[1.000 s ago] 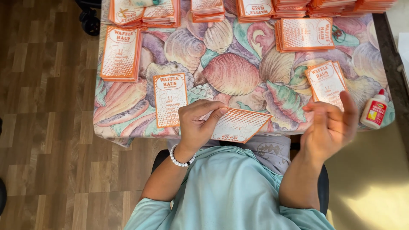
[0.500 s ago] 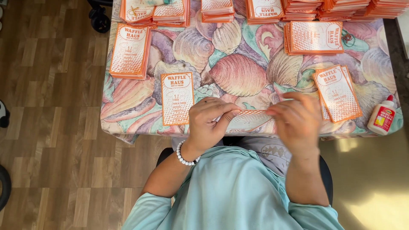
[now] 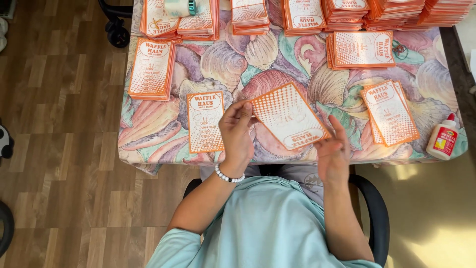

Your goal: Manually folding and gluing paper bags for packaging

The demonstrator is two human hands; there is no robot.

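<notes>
My left hand [image 3: 237, 134] pinches the left edge of an orange-and-white paper bag [image 3: 289, 117] and holds it tilted above the near edge of the shell-patterned table [image 3: 277, 79]. My right hand [image 3: 333, 154] is open, palm up, just under the bag's lower right corner; I cannot tell if it touches. A single flat bag [image 3: 205, 121] lies on the table left of my left hand. A small pile of bags [image 3: 389, 112] lies to the right of my right hand.
Stacks of the same bags line the far edge [image 3: 347, 12], with more piles at the left [image 3: 151, 69] and right centre [image 3: 362, 49]. A white glue bottle [image 3: 443, 142] stands at the table's right corner. Wood floor lies left; I sit in a black chair [image 3: 369, 208].
The bag was low at the table edge under both hands; it is now lifted and turned. My right hand has come off it and opened below its corner.
</notes>
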